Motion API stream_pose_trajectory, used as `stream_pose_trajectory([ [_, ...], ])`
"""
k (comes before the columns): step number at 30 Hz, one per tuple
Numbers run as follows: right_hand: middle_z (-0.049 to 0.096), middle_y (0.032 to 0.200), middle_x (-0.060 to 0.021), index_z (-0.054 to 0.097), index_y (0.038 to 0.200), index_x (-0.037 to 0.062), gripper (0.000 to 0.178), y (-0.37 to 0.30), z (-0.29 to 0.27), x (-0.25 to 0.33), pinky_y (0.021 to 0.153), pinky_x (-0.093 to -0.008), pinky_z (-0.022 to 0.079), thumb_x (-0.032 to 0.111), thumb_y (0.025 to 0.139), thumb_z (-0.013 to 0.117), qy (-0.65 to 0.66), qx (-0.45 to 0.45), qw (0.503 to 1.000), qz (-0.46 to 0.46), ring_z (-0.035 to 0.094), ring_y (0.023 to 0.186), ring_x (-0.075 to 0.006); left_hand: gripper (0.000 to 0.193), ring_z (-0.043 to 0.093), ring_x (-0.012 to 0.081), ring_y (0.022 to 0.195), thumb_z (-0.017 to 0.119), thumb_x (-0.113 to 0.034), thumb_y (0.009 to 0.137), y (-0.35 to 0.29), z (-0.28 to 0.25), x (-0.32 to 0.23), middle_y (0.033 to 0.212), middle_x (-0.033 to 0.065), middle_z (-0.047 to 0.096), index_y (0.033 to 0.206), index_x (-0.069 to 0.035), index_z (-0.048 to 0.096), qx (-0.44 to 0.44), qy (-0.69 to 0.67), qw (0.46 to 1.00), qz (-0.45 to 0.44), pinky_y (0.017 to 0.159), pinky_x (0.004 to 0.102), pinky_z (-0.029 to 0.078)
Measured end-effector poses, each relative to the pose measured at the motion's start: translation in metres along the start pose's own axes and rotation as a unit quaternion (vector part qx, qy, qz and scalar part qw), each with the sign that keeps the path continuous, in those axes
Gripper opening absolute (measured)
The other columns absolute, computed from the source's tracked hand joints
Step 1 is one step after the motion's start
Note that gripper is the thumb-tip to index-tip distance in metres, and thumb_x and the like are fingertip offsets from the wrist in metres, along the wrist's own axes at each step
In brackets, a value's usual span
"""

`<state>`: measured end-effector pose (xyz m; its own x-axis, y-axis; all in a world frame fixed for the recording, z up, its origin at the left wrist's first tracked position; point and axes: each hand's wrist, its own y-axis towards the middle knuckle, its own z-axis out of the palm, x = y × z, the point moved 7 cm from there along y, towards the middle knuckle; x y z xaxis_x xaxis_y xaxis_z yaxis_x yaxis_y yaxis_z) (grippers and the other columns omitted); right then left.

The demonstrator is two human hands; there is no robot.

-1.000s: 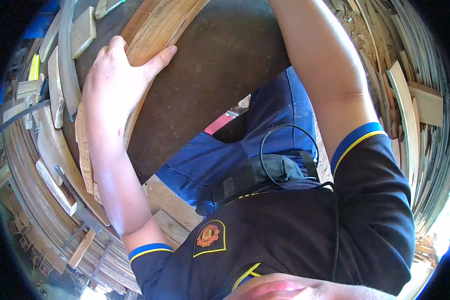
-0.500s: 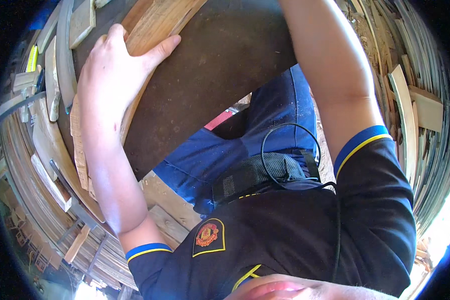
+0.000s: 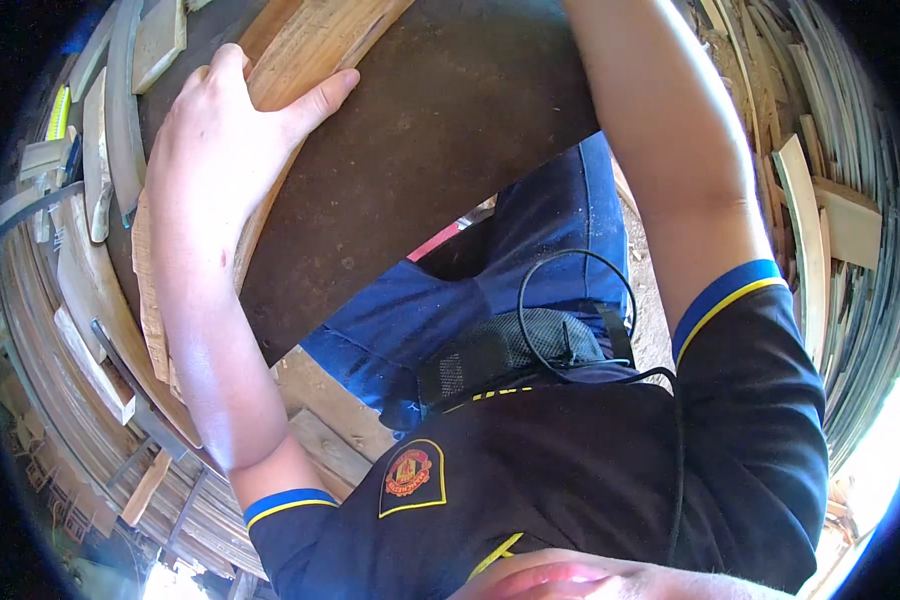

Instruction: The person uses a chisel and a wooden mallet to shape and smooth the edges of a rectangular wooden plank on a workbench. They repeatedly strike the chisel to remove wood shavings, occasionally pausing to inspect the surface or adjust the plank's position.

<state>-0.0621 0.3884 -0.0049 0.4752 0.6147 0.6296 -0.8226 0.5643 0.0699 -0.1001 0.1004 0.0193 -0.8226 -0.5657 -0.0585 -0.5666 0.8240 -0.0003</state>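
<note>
My left hand [image 3: 213, 140] is laid over a long brown wooden plank [image 3: 320, 48], its thumb along the near edge and its other fingers curled over the far side. The plank runs from beside my left forearm up past the top of the view, resting on a dark brown flat tabletop [image 3: 420, 140]. Of my right arm [image 3: 660, 120] only the upper arm and forearm show, reaching over the table's right side. My right hand lies beyond the top edge, out of sight.
Wood offcuts [image 3: 97, 150] and a yellow object [image 3: 59, 112] lie left of the plank. Long stacked strips [image 3: 860, 330] and loose boards [image 3: 850, 222] stand at the right. A black cable [image 3: 540, 260] loops at my waist. More lumber [image 3: 80, 400] is piled lower left.
The whole view has shifted slightly. My left hand keeps the same grip on the plank, and the right arm stays nearly as it was.
</note>
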Motion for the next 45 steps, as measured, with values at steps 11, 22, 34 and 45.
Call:
stream_pose_trajectory([
  [11,0.017,0.054,0.0065,0.026,0.060,0.0235,0.048,-0.013,0.024,-0.013,0.042,-0.0304,0.014,0.031,0.103,0.044,-0.032,0.033,0.999,-0.003,0.016,0.041,-0.0121,0.098,0.069,0.0423,0.104,0.071,-0.078,0.071,0.000,-0.003,-0.001,0.109,0.0305,0.068,0.117,0.009,0.062,-0.021,0.002,1.000,0.020,0.092,0.0476,0.054],
  [22,0.018,0.055,0.0056,0.028,0.064,0.0214,0.045,-0.023,0.038,-0.031,0.043,-0.0305,0.014,0.032,0.101,0.050,-0.014,0.000,1.000,0.028,0.018,0.043,-0.0123,0.087,0.063,0.0408,0.116,0.069,-0.072,0.077,0.000,0.001,0.000,0.122,0.0278,0.065,0.116,0.005,0.060,0.020,-0.004,1.000,-0.006,0.098,0.0461,0.049],
  [34,0.018,0.054,0.0076,0.027,0.060,0.0225,0.049,-0.033,0.045,-0.025,0.042,-0.0301,0.016,0.036,0.103,0.047,-0.056,-0.004,0.998,0.024,0.018,0.042,-0.0117,0.098,0.061,0.0411,0.120,0.068,-0.076,0.076,0.000,-0.001,-0.002,0.126,0.0295,0.062,0.125,0.008,0.057,0.048,-0.004,0.999,-0.014,0.102,0.0455,0.048],
  [45,0.019,0.053,0.0066,0.028,0.061,0.0226,0.050,-0.028,0.033,-0.033,0.041,-0.0296,0.013,0.039,0.104,0.046,-0.014,0.024,0.998,0.059,0.016,0.041,-0.0112,0.093,0.065,0.0398,0.112,0.071,-0.074,0.073,0.001,0.000,0.001,0.117,0.0279,0.065,0.122,0.004,0.059,-0.022,-0.005,1.000,0.017,0.094,0.0464,0.053],
])
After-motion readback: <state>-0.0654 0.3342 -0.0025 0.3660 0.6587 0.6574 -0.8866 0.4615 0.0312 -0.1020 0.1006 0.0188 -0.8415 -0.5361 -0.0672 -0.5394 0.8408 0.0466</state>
